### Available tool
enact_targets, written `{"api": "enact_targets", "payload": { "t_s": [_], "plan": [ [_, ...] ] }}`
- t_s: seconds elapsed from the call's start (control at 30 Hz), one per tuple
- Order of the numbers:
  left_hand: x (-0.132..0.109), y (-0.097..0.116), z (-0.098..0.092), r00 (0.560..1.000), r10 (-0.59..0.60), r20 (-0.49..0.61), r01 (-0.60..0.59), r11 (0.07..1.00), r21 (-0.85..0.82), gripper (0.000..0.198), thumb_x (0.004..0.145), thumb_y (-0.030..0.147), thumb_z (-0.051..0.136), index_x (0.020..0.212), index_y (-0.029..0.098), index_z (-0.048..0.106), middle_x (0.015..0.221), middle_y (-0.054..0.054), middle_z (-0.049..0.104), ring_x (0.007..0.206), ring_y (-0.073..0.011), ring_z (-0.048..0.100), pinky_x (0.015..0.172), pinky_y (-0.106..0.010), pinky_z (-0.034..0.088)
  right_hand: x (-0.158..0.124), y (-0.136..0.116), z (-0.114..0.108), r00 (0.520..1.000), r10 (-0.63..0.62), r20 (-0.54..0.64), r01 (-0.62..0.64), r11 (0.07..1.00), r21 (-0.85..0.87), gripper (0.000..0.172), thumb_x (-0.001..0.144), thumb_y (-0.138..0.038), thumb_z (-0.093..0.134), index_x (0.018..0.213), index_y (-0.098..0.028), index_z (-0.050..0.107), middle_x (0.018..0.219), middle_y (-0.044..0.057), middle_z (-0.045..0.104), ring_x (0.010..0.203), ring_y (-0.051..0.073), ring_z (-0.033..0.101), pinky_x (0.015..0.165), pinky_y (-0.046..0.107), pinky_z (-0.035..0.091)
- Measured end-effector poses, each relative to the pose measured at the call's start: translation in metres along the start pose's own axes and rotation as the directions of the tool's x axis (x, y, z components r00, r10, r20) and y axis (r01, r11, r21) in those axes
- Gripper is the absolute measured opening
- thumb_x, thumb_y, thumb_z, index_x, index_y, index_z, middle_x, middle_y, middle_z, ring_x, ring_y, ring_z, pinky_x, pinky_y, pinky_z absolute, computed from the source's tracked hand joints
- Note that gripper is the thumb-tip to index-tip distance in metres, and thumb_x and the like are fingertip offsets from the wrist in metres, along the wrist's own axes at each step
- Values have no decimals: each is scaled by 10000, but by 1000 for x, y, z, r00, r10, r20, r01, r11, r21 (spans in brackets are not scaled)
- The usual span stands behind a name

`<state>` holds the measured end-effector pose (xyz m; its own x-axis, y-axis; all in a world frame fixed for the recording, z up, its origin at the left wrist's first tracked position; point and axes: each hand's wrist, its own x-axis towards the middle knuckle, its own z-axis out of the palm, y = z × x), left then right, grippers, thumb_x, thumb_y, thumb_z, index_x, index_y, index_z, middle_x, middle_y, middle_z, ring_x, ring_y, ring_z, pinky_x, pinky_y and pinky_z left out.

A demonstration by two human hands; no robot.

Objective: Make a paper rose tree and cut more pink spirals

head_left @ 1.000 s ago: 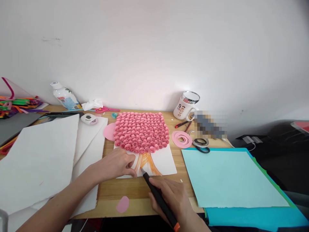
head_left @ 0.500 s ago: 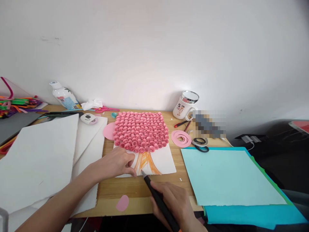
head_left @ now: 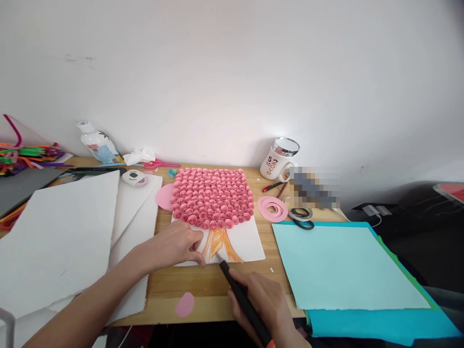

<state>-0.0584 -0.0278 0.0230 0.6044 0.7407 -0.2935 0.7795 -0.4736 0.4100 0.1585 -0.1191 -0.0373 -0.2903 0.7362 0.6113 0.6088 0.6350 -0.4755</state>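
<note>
A white sheet of paper point(head_left: 250, 244) lies on the wooden table, its upper part covered in rows of rolled pink paper roses point(head_left: 212, 198). Below the roses, orange strokes form a tree trunk point(head_left: 218, 241). My left hand point(head_left: 177, 241) presses on the sheet's lower left, fingers curled and thumb beside the trunk. In my right hand point(head_left: 259, 295) is a marker point(head_left: 241, 295) with a black barrel and an orange band near its rear end. Its tip is at the trunk's lower part; whether it touches the paper I cannot tell.
Large white sheets point(head_left: 65, 232) lie on the left, a white correction-tape-like dispenser point(head_left: 135, 178) on them. A mug point(head_left: 279, 159), a pink paper spiral point(head_left: 263, 208) and scissors point(head_left: 302, 224) are on the right, with turquoise sheets point(head_left: 348, 266) nearer. A pink paper piece point(head_left: 184, 305) lies in front.
My right hand and the marker have shifted slightly right and up across the trunk. More orange shows in the trunk's middle. My left hand stays on the sheet.
</note>
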Motion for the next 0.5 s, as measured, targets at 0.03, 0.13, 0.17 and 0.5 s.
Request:
{"api": "enact_targets", "payload": {
  "t_s": [0.03,0.13,0.17,0.5],
  "plan": [
    [0,0,0,1000,-4,2,4,1000,4,355,725,466,692,595,168,550,604,24,595,631,-156,536,561,-247,266,0,0,0,1000,-22,13,22,1000,2,283,758,-100,535,1029,-180,556,633,10,677,480,145,642,453,214,520],
    [0,1,0,1000,-16,6,16,1000,9,361,723,470,692,593,168,543,598,25,586,624,-155,531,564,-245,269,1,2,1,1000,1,3,-1,1000,-21,290,757,-101,549,1037,-176,555,680,28,699,523,158,666,485,226,542],
    [0,1,0,1000,-16,7,16,1000,8,365,721,474,692,591,168,541,593,26,582,621,-154,529,565,-245,270,1,2,1,1000,15,-2,-15,1000,-24,300,758,-100,552,1048,-175,552,712,39,709,553,163,678,505,230,551],
    [0,1,-1,1000,-17,12,17,1000,-13,377,719,477,693,582,166,528,596,29,592,625,-152,526,568,-244,267,4,0,-2,998,36,-50,-36,999,2,258,792,-123,525,1040,-186,559,702,32,710,543,150,671,506,217,548]
  ]
}}
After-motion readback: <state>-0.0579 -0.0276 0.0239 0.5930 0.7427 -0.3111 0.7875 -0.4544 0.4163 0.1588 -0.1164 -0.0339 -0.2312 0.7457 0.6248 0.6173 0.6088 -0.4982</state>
